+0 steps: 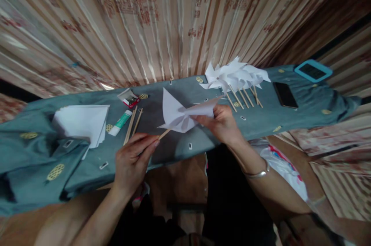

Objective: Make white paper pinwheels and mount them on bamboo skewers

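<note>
My left hand (135, 159) is closed around a thin wooden stick (165, 133), which meets a white paper pinwheel (182, 116) above the table's middle. On the pinwheel's right side, my right hand (223, 122) pinches one of the paper blades between thumb and fingers. Several loose wooden sticks (130, 124) lie just beyond my left hand, beside a green and white glue stick (121, 123). Farther left rests a stack of white paper sheets (84, 120). Several white pinwheels on sticks (234, 74) lie overlapping at the back right.
A small red and white box (129, 98) lies open near the glue stick. Right of the pinwheels are a black phone (285, 94) and a blue-framed digital device (313, 70). The narrow table has a grey-green cloth (171, 153); patterned curtains (168, 26) hang behind it.
</note>
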{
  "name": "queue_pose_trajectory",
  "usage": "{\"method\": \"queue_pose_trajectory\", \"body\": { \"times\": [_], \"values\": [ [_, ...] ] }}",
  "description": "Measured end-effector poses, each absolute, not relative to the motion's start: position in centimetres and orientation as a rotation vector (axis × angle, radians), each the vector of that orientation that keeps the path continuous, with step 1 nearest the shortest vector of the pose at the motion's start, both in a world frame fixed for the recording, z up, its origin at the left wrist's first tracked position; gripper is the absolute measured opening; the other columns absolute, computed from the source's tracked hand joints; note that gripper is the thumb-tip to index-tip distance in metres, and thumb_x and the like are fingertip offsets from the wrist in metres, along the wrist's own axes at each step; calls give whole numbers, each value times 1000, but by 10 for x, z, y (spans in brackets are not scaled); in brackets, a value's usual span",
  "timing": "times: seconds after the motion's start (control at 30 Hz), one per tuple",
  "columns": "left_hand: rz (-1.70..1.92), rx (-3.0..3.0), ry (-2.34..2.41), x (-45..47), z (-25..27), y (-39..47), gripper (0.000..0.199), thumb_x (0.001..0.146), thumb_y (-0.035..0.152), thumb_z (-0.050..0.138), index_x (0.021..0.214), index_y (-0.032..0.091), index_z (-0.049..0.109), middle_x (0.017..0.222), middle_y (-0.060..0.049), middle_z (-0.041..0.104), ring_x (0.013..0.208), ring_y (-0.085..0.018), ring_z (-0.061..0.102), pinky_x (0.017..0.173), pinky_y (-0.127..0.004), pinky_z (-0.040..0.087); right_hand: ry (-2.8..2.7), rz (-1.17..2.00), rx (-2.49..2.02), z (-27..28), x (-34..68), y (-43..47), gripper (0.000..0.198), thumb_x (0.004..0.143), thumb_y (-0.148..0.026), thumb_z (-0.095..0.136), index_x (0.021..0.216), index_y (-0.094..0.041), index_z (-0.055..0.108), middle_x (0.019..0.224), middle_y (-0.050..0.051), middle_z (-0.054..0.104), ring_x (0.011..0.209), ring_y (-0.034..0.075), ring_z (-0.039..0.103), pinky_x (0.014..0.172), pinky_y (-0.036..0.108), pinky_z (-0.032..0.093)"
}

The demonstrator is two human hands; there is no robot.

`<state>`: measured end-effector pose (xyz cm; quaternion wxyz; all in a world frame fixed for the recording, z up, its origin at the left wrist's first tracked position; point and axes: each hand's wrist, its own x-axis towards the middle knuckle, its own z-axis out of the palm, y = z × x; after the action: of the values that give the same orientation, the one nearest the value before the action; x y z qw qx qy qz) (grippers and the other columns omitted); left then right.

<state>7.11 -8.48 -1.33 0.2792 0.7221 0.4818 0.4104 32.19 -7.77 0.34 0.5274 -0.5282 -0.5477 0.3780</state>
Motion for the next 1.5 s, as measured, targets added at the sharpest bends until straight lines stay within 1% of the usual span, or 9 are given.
{"method": "queue_pose_trajectory", "body": {
  "times": [0.13, 0.27, 0.5, 0.7, 0.83, 0.97, 1.1, 1.27, 1.5],
  "values": [
    [1151, 1798, 1304, 67, -23, -117, 16, 84, 33, 68, 84, 25, 82, 79, -2, 75, 73, -18, 69, 68, -28, 56, -1345, 1035, -1298, 5, 316, -89, 30, 69, -45, 81, 82, -18, 78, 78, 3, 76, 66, 17, 66, 60, 29, 53],
    [1086, 1554, 1358, 66, -49, -157, 17, 83, 32, 68, 86, 23, 82, 78, -4, 75, 72, -18, 69, 68, -28, 56, -1342, 1196, -1351, -14, 308, -105, 30, 66, -44, 82, 79, -17, 77, 74, 2, 75, 61, 15, 63, 56, 25, 48],
    [1074, 1216, 1442, 65, -91, -203, 19, 76, 36, 72, 84, 23, 83, 77, -5, 75, 74, -20, 68, 67, -29, 55, -1531, 1296, -1486, -47, 296, -115, 19, 71, -33, 76, 80, -16, 76, 76, 1, 75, 69, 15, 65, 66, 26, 49],
    [1075, 987, 1468, 68, -114, -207, 21, 68, 40, 77, 77, 22, 83, 76, -5, 74, 74, -20, 66, 68, -30, 52, -1787, 1332, -1682, -50, 287, -94, 14, 75, -24, 73, 86, -17, 77, 73, -1, 71, 69, 16, 64, 63, 25, 45],
    [1072, 850, 1448, 72, -124, -201, 25, 64, 42, 81, 77, 21, 83, 72, -4, 70, 66, -16, 59, 61, -28, 46, -1983, 1282, -1723, -50, 283, -74, 14, 75, -20, 73, 88, -18, 78, 77, -1, 72, 76, 17, 66, 67, 25, 46],
    [1068, 765, 1420, 78, -128, -199, 31, 63, 45, 83, 78, 19, 83, 68, -2, 65, 56, -12, 51, 51, -25, 40, -2164, 1235, -1774, -48, 280, -60, 13, 77, -18, 73, 89, -15, 77, 80, 1, 72, 79, 18, 66, 67, 25, 45],
    [1065, 685, 1406, 84, -126, -201, 35, 61, 48, 84, 77, 17, 82, 65, -1, 62, 53, -10, 49, 47, -23, 37, -2343, 1209, -1798, -42, 276, -52, 12, 80, -19, 71, 88, -12, 76, 80, 3, 71, 79, 17, 66, 64, 23, 42],
    [1043, 607, 1375, 87, -118, -203, 36, 58, 47, 86, 75, 16, 82, 63, 0, 60, 49, -8, 46, 44, -21, 35, -2511, 1185, -1809, -32, 271, -46, 20, 84, -21, 69, 100, -11, 76, 93, 8, 75, 85, 18, 68, 66, 23, 44],
    [912, 363, 1411, 95, -101, -200, 45, 40, 46, 93, 71, 17, 81, 56, -1, 65, 47, -8, 51, 41, -19, 38, -2752, 1109, -1733, -26, 265, -37, 25, 86, -24, 67, 105, -9, 76, 97, 11, 77, 84, 18, 68, 67, 23, 43]
  ]
}}
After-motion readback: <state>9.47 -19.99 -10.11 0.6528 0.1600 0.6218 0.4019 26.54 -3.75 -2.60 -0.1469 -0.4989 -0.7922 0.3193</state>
